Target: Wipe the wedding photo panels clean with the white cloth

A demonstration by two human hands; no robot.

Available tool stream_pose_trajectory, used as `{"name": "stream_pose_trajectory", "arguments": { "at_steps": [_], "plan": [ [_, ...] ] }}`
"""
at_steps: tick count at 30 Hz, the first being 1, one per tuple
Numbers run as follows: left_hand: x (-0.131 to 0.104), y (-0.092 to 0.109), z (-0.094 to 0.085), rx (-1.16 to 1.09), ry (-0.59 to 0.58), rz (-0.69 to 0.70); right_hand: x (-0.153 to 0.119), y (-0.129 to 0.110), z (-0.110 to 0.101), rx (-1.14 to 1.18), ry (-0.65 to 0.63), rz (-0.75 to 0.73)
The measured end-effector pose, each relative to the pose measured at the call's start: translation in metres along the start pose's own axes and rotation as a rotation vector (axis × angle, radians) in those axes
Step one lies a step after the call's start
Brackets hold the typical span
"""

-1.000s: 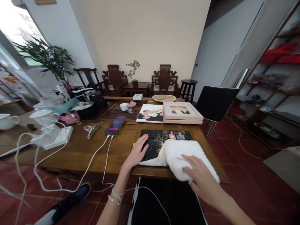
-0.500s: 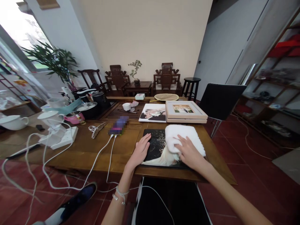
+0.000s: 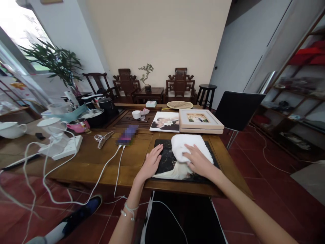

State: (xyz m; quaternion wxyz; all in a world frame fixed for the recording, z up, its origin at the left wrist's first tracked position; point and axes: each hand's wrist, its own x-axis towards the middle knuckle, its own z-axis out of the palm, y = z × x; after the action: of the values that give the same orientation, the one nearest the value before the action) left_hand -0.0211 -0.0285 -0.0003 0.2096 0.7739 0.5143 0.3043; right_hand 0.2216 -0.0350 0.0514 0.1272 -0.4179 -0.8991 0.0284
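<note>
A dark photo panel (image 3: 167,156) with a pale dress pictured on it lies flat at the table's near edge. My left hand (image 3: 153,159) rests on the panel's left side, fingers stretched out and holding nothing. On the panel's right half is a folded, fluffy white towel (image 3: 200,144). My right hand (image 3: 199,159) presses on this towel and grips it, with the fingers over its near left part. The towel hides the upper right of the picture.
Beyond the panel lie a photo print (image 3: 165,126) and stacked wooden picture frames (image 3: 200,123). To the left are a phone (image 3: 127,135) with white cables, a hair claw (image 3: 103,139), a power strip (image 3: 68,148) and cups. A black chair (image 3: 238,110) stands right of the table.
My right hand has slid the towel left across the panel, uncovering its right edge and covering more of the middle. My left hand stays on the panel's left side.
</note>
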Motion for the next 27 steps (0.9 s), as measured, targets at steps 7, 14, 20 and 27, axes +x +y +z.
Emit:
{"name": "stream_pose_trajectory", "arguments": {
  "at_steps": [7,14,20,27],
  "plan": [
    [0.0,-0.001,0.001,0.001,0.023,0.004,0.026,-0.004,0.011,-0.025,0.022,0.093],
    [0.0,-0.001,0.001,-0.017,0.016,-0.006,-0.052,-0.083,0.011,0.092,-0.1,-0.036],
    [0.0,-0.001,0.002,-0.032,0.011,-0.01,-0.035,-0.061,0.006,0.099,-0.057,-0.026],
    [0.001,-0.001,0.001,-0.085,0.034,-0.02,0.047,-0.002,0.011,-0.062,0.024,0.182]
  ]
}}
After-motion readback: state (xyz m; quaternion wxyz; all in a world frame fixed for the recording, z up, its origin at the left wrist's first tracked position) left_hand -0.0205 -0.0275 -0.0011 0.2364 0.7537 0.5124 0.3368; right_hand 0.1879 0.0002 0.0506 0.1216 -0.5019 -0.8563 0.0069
